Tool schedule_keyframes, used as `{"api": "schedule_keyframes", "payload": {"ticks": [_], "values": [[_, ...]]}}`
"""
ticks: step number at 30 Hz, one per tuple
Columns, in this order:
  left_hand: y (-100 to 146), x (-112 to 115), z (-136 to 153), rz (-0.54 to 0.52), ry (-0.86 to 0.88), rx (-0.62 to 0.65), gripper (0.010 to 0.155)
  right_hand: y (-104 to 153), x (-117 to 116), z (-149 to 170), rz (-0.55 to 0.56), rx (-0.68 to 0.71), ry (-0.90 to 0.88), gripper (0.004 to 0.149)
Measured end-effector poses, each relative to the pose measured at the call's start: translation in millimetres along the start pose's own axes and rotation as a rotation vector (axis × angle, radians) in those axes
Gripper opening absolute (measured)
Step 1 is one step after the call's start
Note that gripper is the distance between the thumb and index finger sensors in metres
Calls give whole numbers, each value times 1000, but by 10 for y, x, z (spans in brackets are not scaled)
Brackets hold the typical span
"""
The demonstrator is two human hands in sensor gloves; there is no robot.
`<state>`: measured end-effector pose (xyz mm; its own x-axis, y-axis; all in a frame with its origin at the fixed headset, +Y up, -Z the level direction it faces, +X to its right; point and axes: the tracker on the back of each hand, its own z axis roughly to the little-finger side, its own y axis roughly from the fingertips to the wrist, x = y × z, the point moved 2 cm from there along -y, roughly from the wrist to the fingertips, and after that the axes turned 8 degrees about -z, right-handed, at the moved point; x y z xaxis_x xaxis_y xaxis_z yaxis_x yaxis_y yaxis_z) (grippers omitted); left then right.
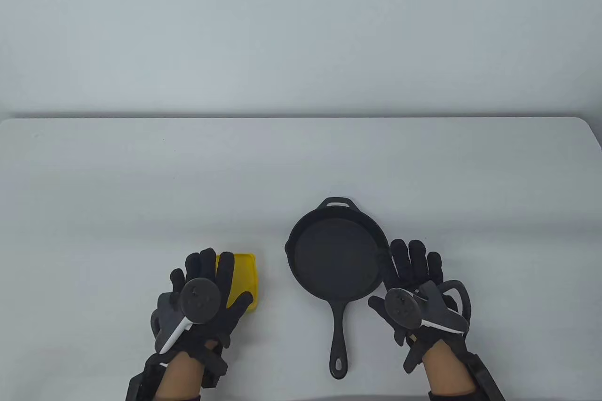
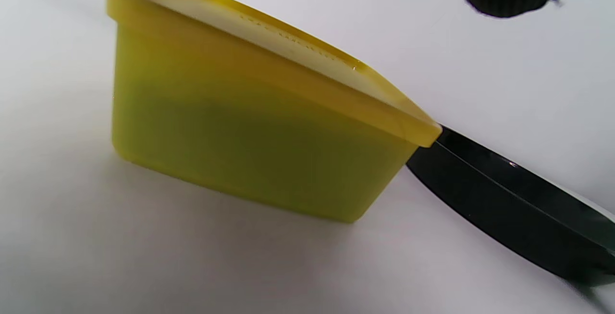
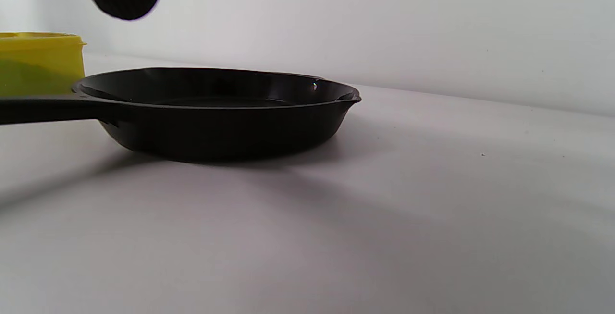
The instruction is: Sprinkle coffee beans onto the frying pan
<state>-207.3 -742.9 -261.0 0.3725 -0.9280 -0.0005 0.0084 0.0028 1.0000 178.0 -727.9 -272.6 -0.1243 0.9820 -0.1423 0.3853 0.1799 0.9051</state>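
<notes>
A black cast-iron frying pan [image 1: 336,260] lies empty on the white table, its handle [image 1: 338,340] pointing toward me. It also shows in the right wrist view [image 3: 216,112] and, as an edge, in the left wrist view [image 2: 519,203]. A yellow tub [image 1: 244,279] with a lid on stands left of the pan and fills the left wrist view [image 2: 259,136]. No beans show. My left hand [image 1: 228,279] hovers spread over the tub's left part, and the wrist view shows no fingers on it. My right hand [image 1: 392,279] is open and empty at the pan's right rim.
The white table [image 1: 141,184] runs back to a far edge against a pale wall [image 1: 301,20]. Its right rear corner [image 1: 588,126] is rounded. The pan's small helper handle [image 1: 337,202] points away from me.
</notes>
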Motion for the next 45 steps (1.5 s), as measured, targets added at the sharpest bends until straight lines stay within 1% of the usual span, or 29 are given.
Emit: {"api": "schedule_keyframes", "payload": {"ticks": [4, 12, 15, 17, 20, 21, 22, 24, 26, 27, 29, 32, 34, 36, 37, 39, 42, 45], "values": [[2, 35, -29, 12, -18, 8, 84, -24, -55, 22, -48, -5, -20, 89], [26, 32, -34, 3, -33, 12, 84, -10, -63, 36, -50, -8, -27, 89], [28, 16, -43, -54, -86, -10, 84, -19, -65, 34, -48, -5, -29, 90], [15, 22, -60, -59, -119, -11, 85, -27, -66, 33, -49, -5, -38, 90], [-28, 26, -125, -31, -166, 32, 89, -34, -76, 18, -57, 6, -53, 90], [-39, 24, -144, -19, -167, 52, 87, -39, -83, 11, -60, 10, -54, 89], [-73, 37, -198, 33, -168, 116, 85, -50, -105, -12, -77, 29, -60, 90], [-136, 46, -268, 97, -246, 164, 88, -63, -122, -41, -105, 58, -73, 89], [-234, 76, -323, 176, -314, 221, 94, -58, -105, -62, -91, 76, -80, 89], [-304, 108, -341, 240, -363, 245, 98, -52, -90, -68, -78, 82, -81, 89], [-429, 143, -346, 329, -441, 232, 105, -43, -70, -68, -71, 88, -84, 89], [-548, 248, -385, 416, -498, 232, 105, -34, -61, -80, -70, 109, -110, 89], [-568, 351, -391, 435, -561, 238, 104, -37, -66, -95, -79, 126, -114, 89], [-585, 396, -390, 414, -598, 236, 104, -40, -61, -111, -74, 137, -113, 89], [-599, 400, -387, 400, -560, 242, 103, -42, -57, -122, -68, 143, -118, 89], [-616, 423, -355, 414, -518, 258, 102, -51, -63, -145, -71, 154, -127, 89], [-632, 432, -323, 385, -464, 299, 100, -71, -95, -172, -114, 175, -139, 88], [-658, 419, -302, 365, -399, 301, 98, -84, -111, -173, -129, 184, -155, 88]]}}
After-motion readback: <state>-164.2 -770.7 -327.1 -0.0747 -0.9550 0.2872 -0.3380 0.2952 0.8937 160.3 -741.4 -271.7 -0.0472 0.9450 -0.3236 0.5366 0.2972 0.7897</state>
